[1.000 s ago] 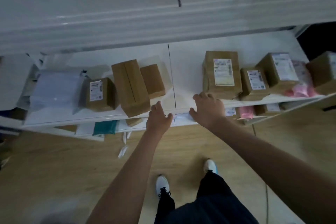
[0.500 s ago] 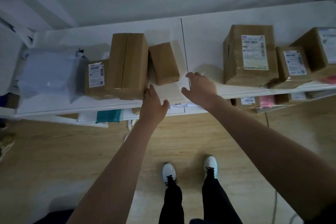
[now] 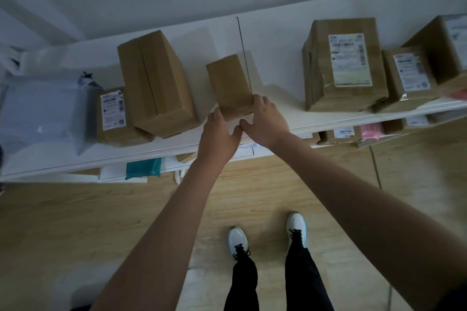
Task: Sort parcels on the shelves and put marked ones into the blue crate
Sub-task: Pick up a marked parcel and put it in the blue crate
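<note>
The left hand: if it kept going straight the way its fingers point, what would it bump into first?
Most likely the small plain box. The left hand points up the shelf at its near left corner, fingertips apparently at or just short of it; depth is hard to judge.

Parcel storeroom, white shelves (image 3: 278,40) stacked with labelled cardboard boxes (image 3: 346,63), mailer bags (image 3: 40,113), wood-look floor (image 3: 50,235)

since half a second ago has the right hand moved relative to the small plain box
Yes. The right hand has gone left across the shelf seam to the small plain box; its fingers now touch the box's near right corner.
</note>
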